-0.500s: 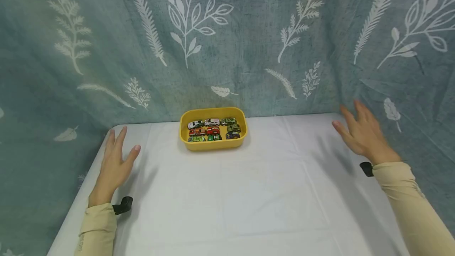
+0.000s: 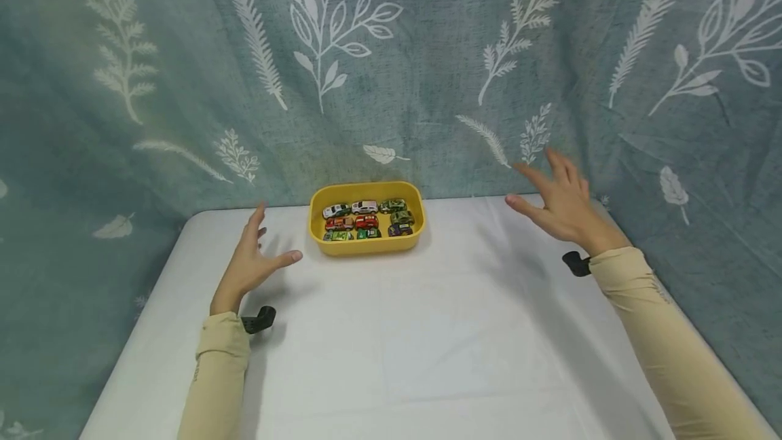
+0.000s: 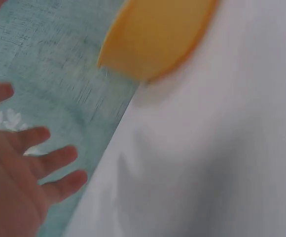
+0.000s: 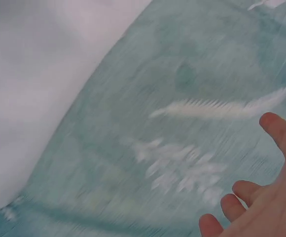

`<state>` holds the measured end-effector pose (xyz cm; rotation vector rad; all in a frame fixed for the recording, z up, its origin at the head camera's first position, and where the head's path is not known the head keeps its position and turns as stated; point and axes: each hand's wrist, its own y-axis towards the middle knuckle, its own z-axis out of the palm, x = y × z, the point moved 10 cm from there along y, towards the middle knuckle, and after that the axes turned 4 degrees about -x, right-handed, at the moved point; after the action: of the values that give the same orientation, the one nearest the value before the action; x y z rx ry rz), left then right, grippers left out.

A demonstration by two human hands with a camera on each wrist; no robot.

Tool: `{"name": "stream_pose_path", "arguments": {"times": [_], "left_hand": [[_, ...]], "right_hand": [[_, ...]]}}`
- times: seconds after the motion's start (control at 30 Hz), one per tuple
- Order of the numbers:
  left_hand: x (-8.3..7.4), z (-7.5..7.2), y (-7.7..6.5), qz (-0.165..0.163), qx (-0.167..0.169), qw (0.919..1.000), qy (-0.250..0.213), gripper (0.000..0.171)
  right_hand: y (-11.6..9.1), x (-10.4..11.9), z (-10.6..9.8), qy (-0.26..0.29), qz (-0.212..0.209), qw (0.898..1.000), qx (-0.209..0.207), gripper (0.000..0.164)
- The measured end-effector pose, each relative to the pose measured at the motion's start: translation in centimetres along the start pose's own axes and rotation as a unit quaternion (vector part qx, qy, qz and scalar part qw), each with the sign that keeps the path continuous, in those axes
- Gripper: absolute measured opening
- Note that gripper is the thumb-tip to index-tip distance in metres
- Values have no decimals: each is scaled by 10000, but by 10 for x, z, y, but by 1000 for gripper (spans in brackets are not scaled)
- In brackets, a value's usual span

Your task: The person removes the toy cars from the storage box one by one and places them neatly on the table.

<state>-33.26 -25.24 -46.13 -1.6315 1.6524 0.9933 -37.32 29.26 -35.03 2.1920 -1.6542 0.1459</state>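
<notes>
A yellow tray (image 2: pixel 369 246) stands at the back of the white table, with several small toy cars in it. White, red, green and dark cars lie there in rough rows, among them a red car (image 2: pixel 366 222) near the middle. To the left of the tray, my left hand (image 2: pixel 250 263) hovers over the table with fingers spread and nothing held. On the other side, my right hand (image 2: pixel 565 212) is raised, fingers apart and holding nothing. The left wrist view shows the tray's outer wall (image 3: pixel 158 39) beyond the left fingers (image 3: pixel 59 160).
A blue-green curtain (image 2: pixel 427 87) with white leaf prints hangs right behind the table's back edge and along both sides. White cloth covers the table (image 2: pixel 391 345). A small black camera (image 2: pixel 259 319) sits at the left wrist, another (image 2: pixel 576 263) at the right.
Both hands have moved inward toward the tray, the left one to the right and the right one to the left. The tray and cars have stayed in place.
</notes>
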Motion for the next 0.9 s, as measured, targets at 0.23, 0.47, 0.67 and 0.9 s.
{"name": "stream_pose_path", "arguments": {"times": [0.23,0.47,0.67,0.9], "left_hand": [[-1,33,24,-45,225,9911,-1312,123],[3,57,38,54,463,9557,-2907,110],[14,71,38,15,498,9317,-3597,98],[20,72,40,-40,210,9155,-4017,95]], "right_hand": [[26,57,22,169,-344,9989,266,74],[50,116,55,440,-948,9930,547,66],[70,169,84,543,-1409,9845,888,59],[104,217,122,191,-1631,9760,1433,54]]}}
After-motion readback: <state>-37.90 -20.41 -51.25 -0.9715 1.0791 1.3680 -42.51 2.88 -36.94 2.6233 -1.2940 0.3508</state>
